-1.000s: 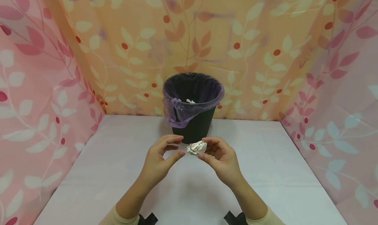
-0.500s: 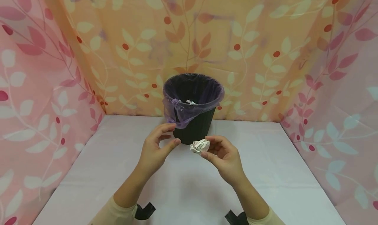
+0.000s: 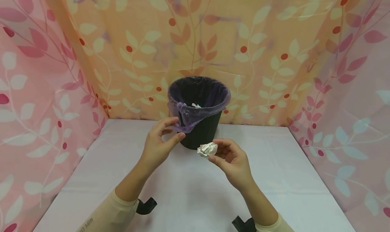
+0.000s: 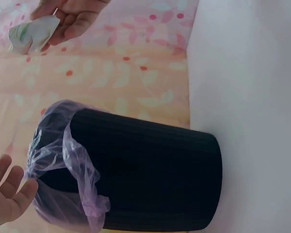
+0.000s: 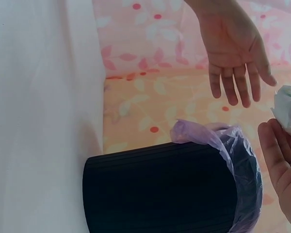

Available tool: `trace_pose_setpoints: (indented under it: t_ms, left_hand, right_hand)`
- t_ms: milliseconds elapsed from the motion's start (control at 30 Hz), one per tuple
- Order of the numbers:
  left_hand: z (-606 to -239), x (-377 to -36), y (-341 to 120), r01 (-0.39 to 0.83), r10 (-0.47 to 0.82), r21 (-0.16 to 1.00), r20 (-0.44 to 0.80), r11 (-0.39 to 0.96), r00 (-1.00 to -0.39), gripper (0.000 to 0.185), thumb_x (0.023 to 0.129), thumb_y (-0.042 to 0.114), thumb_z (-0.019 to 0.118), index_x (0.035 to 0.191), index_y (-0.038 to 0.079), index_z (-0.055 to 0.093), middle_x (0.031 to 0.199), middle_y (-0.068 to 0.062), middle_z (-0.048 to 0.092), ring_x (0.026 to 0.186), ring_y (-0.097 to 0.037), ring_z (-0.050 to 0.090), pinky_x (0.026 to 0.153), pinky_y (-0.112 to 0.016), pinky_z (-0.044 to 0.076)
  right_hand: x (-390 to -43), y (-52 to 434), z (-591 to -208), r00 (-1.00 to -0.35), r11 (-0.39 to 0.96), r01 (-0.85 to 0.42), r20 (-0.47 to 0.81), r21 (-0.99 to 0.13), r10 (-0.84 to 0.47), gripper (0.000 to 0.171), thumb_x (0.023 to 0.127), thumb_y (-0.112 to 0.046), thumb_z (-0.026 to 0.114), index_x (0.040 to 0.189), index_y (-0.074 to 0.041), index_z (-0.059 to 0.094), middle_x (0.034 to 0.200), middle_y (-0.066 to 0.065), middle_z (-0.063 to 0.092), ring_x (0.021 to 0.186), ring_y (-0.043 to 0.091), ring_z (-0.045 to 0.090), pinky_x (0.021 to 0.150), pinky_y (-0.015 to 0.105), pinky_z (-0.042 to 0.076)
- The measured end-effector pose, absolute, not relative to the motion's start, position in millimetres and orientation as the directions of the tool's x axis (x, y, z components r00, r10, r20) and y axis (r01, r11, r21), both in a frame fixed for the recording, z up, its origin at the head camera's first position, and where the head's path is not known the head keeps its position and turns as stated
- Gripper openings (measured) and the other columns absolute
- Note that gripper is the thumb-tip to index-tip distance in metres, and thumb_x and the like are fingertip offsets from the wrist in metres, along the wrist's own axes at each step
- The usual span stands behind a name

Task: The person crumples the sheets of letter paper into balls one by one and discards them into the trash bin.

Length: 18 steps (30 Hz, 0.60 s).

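Note:
A crumpled piece of white paper (image 3: 207, 149) is pinched between the thumb and fingers of my right hand (image 3: 233, 162), in front of the bin. My left hand (image 3: 159, 144) has its fingers spread and nothing between them, close to the bin's left side in the head view. The black trash bin (image 3: 204, 130) stands upright, lined with a purple plastic bag (image 3: 195, 117) folded over its rim. Some white paper (image 3: 196, 105) shows inside it. The right wrist view also shows my left hand (image 5: 235, 58) with straight fingers, apart from the bin.
A white-covered table (image 3: 195, 198) bears the bin near its back edge. An orange patterned curtain (image 3: 137, 63) hangs behind the bin, and pink patterned curtains (image 3: 39, 123) flank both sides. Black wrist mounts (image 3: 147, 206) stick out under the sleeves.
My left hand has moved away from the crumpled paper, forward and left toward the bin. My right hand, still pinching the paper, has shifted slightly right.

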<state>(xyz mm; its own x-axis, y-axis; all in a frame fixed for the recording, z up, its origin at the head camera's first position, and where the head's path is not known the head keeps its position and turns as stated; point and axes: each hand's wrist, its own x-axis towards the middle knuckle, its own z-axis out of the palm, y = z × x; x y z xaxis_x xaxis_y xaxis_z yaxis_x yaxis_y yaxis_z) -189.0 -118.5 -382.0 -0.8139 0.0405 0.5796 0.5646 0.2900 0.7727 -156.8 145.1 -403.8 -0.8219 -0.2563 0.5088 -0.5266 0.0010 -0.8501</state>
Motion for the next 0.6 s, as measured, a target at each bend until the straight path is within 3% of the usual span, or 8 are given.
trace_pose_setpoints:
  t_ms: [333,600]
  left_hand:
    - [-358.1,-210.6,-127.2,0.545,0.033,0.724,0.589,0.422,-0.808,0.062,0.083,0.022,0.087,0.137,0.006,0.061,0.139,-0.007,0.059,0.128,-0.023,0.054,0.101,-0.046,0.053]
    - [-340.4,-237.2,-137.9,0.457,0.03,0.739,0.511,0.495,-0.859,0.078,0.084,0.044,0.085,0.148,0.015,0.052,0.149,-0.009,0.048,0.136,-0.028,0.045,0.11,-0.05,0.045]
  right_hand:
    - [-157.2,147.4,-403.6,-0.822,0.007,-0.53,0.511,-0.848,-0.251,0.048,0.086,0.008,0.077,0.13,0.001,0.059,0.117,0.014,0.064,0.101,0.023,0.066,0.084,0.027,0.06]
    - [-158.3,149.1,-403.6,-0.817,0.003,-0.536,0.518,-0.844,-0.253,0.049,0.086,0.008,0.077,0.131,-0.004,0.06,0.117,0.014,0.064,0.101,0.024,0.065,0.085,0.027,0.059]
